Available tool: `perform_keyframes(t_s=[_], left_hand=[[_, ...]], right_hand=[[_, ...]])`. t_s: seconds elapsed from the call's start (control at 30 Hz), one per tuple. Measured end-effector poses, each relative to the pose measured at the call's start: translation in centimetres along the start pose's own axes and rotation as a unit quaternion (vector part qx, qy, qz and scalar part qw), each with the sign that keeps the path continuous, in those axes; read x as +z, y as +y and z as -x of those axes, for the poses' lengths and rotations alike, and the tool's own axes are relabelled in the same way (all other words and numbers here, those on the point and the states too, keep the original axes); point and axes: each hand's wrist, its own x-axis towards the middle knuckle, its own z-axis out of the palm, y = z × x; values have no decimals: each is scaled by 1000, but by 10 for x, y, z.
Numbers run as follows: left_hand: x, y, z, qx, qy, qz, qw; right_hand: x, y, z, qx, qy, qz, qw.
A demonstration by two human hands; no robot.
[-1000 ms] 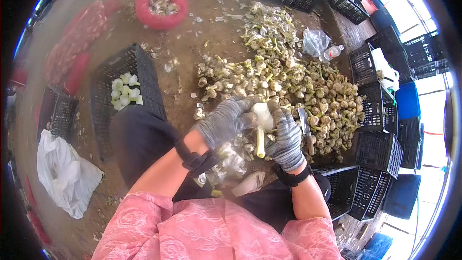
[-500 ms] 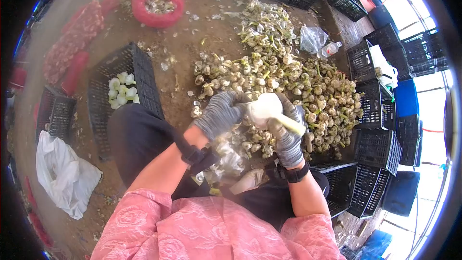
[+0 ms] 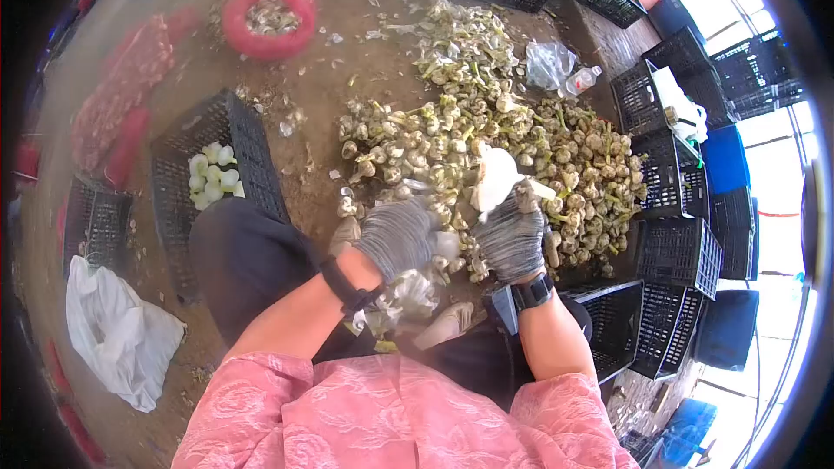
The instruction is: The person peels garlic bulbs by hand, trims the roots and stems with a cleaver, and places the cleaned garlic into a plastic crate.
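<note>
A white peeled bulb (image 3: 497,175) with a pale stem pointing right is held in my gloved right hand (image 3: 511,230), over a heap of unpeeled bulbs (image 3: 573,165). My gloved left hand (image 3: 398,233) is apart from that bulb, to its lower left, with fingers curled and blurred; something pale lies by its fingertips, too unclear to name. Thin pale skins (image 3: 408,293) lie below, between my legs. To the left, a black crate (image 3: 256,161) holds several clean white bulbs (image 3: 213,175).
A red net bag (image 3: 295,35) stands open at the upper left, and a white sack (image 3: 122,330) lies at the lower left. Stacked black crates (image 3: 678,252) line the right side. A clear bottle (image 3: 582,81) rests beyond the heap beside a plastic bag (image 3: 549,64).
My left hand has come off the white bulb and moved down. My right hand now holds the bulb alone, and its stem has turned from pointing down-right to pointing right. The view has shifted slightly.
</note>
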Motion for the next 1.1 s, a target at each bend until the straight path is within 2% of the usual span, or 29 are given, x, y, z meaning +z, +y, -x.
perform_keyframes(t_s=[0.03, 0.1, 0.13, 0.17, 0.2, 0.27, 0.3, 0.33, 0.37, 0.4, 0.43, 0.47, 0.5, 0.53, 0.57, 0.63, 0.7, 0.73, 0.83, 0.87, 0.9, 0.93, 0.97, 1.0, 1.03, 1.07, 1.1], left_hand=[[1, 0, 0, 0, -1, 0, 1000], [-3, -3, -5, -59, -122, -31, 990], [-5, -3, -6, -87, -182, -48, 978], [-5, -4, -5, -85, -184, -51, 978], [-6, -8, -3, -91, -150, 14, 984], [-9, -13, -5, -67, -111, 187, 974], [-9, -11, -5, -64, -116, 186, 974], [-11, -11, -10, -50, -79, 369, 925], [-13, -9, -9, -38, -43, 541, 839], [-17, 0, -9, 27, 11, 524, 851], [-3, 1, -13, 26, 9, 522, 852], [20, -3, -18, -2, 3, 690, 724], [18, 2, -21, -31, -1, 826, 562], [12, 2, -18, -74, 75, 683, 723], [1, -5, -17, -157, 14, 655, 739], [-4, 3, -18, -103, 124, 747, 645], [-10, 5, -15, -117, 118, 746, 645], [-12, 5, -14, -130, 111, 745, 645], [-5, -2, -13, -145, 82, 742, 649], [0, -5, -13, -145, 82, 742, 649], [3, -7, -14, -143, 83, 766, 622], [5, -9, -14, -140, 84, 788, 593], [5, -12, -16, -140, 85, 788, 593], [2, -13, -18, -76, 29, 860, 505], [1, -14, -20, -10, -27, 914, 406], [2, -14, -19, 19, -3, 884, 468], [2, -14, -18, 19, -1, 884, 467]], right_hand=[[5, -4, 1, 22, -49, -40, 998], [9, -12, 3, 25, -30, -20, 999], [4, -11, 0, -8, -9, 57, 998], [-1, -11, -3, -43, 13, 133, 990], [4, -17, 0, -54, -49, 250, 966], [-1, -17, 2, -100, -17, 379, 920], [7, -18, 8, -109, -12, 455, 884], [5, -19, 2, -101, -34, 436, 894], [8, -19, 2, -131, -49, 544, 828], [4, -13, 0, -168, -58, 576, 798], [5, -5, -1, -204, -67, 606, 766], [10, -3, 2, -254, -95, 614, 742], [16, 0, 5, -254, -95, 612, 743], [20, 2, 8, -278, -82, 633, 717], [22, 6, 10, -302, -69, 654, 690], [22, 13, 13, -310, -31, 651, 692], [25, 14, 16, -284, -21, 730, 621], [28, 17, 15, -326, -22, 727, 604], [26, 14, 12, -315, -47, 742, 590], [29, 13, 13, -351, -66, 756, 549], [28, 14, 13, -351, -67, 755, 549], [26, 14, 13, -279, -72, 667, 687], [25, 13, 14, -198, -75, 558, 802], [32, 7, 16, -76, -46, 384, 919], [35, 5, 17, -76, -47, 384, 919], [37, 3, 18, -29, -38, 255, 966], [38, 2, 18, 19, -27, 122, 992]])
